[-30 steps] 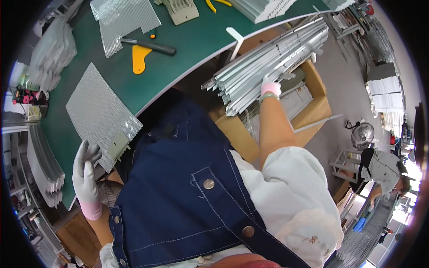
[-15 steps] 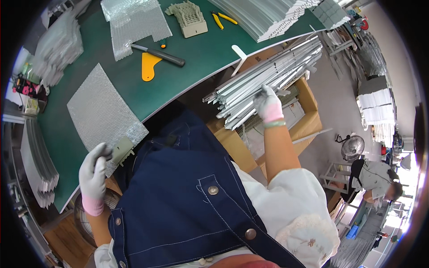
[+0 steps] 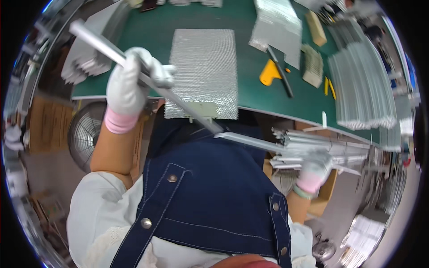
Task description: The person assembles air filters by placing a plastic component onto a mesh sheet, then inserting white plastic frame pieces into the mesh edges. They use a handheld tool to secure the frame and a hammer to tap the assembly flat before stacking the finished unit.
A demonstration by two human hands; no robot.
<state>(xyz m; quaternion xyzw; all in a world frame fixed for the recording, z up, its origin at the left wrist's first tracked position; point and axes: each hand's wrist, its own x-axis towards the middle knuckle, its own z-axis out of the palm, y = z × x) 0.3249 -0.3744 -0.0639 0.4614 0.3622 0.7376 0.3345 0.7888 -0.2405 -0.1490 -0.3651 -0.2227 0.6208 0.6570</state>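
My left hand (image 3: pixel 129 82), in a white glove with a pink cuff, is closed round a long silver metal strip (image 3: pixel 190 110) that slants down across my front. Its lower end meets a second silver length (image 3: pixel 250 140) at an angle; whether they are joined I cannot tell. That second length runs toward my right hand (image 3: pixel 315 167), gloved too and smeared by motion at the bundle of metal strips (image 3: pixel 326 147). A silver honeycomb-textured mesh sheet (image 3: pixel 203 67) lies on the green table (image 3: pixel 149 27), with a pale green plastic piece (image 3: pixel 203 108) at its near edge.
On the table's right lie a yellow scraper (image 3: pixel 269 73), a black-handled tool (image 3: pixel 282 73), yellow-handled pliers (image 3: pixel 330 87), a beige block (image 3: pixel 313 67) and stacked panels (image 3: pixel 364 85). An open cardboard box (image 3: pixel 328 192) stands below the strips. A fan (image 3: pixel 85 136) is at left.
My view and body have turned left. My left hand, empty before, has risen above the table edge and now grips a metal strip. My right hand remains by the strip bundle, now blurred.
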